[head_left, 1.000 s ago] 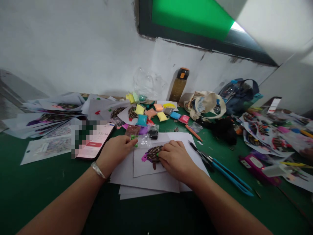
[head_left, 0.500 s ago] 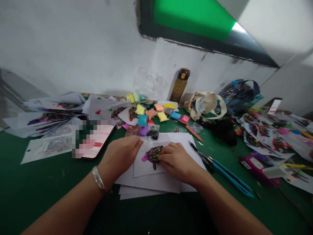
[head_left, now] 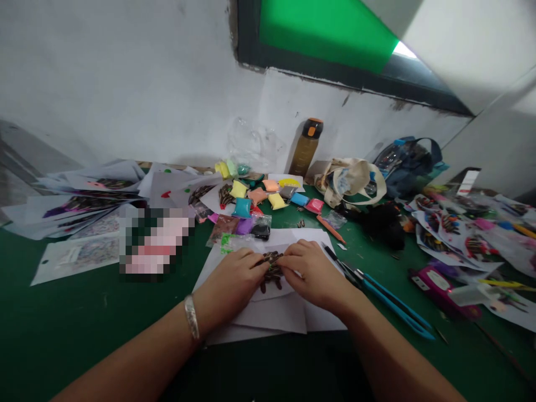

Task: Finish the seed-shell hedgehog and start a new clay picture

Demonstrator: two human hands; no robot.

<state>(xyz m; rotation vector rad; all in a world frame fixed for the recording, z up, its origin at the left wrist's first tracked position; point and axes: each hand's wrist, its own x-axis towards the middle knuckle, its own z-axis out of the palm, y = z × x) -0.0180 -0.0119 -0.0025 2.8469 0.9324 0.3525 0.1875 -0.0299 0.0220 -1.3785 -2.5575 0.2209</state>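
Observation:
On the stacked white paper [head_left: 274, 317] lies a small animal-shaped craft [head_left: 273, 271] with a dark, striped, seed-like body and brown feet. My left hand [head_left: 232, 279], with a silver bracelet at its wrist, reaches over the craft's left side. Its fingers are stretched out and lie on the body, covering the head end. At the right edge of the craft is my right hand [head_left: 314, 273], its thumb and fingers pinched together. Whatever is between those fingertips is hidden. A clear packet with bright green material [head_left: 230, 243] lies just beyond my left hand.
Colored clay packets [head_left: 242, 207] and a bottle [head_left: 307, 148] stand beyond the paper. Blue-handled tweezers [head_left: 396, 304] and a pen [head_left: 333, 255] lie right of it. At left are a blurred-out phone [head_left: 157, 245] and piled craft sheets [head_left: 25, 215]; a magenta device [head_left: 439, 287] sits far right.
My left hand has moved from the packets down and right onto the craft, covering its purple head. The green packet now shows. My right hand stays at the craft; the green bit at its fingertips is hidden.

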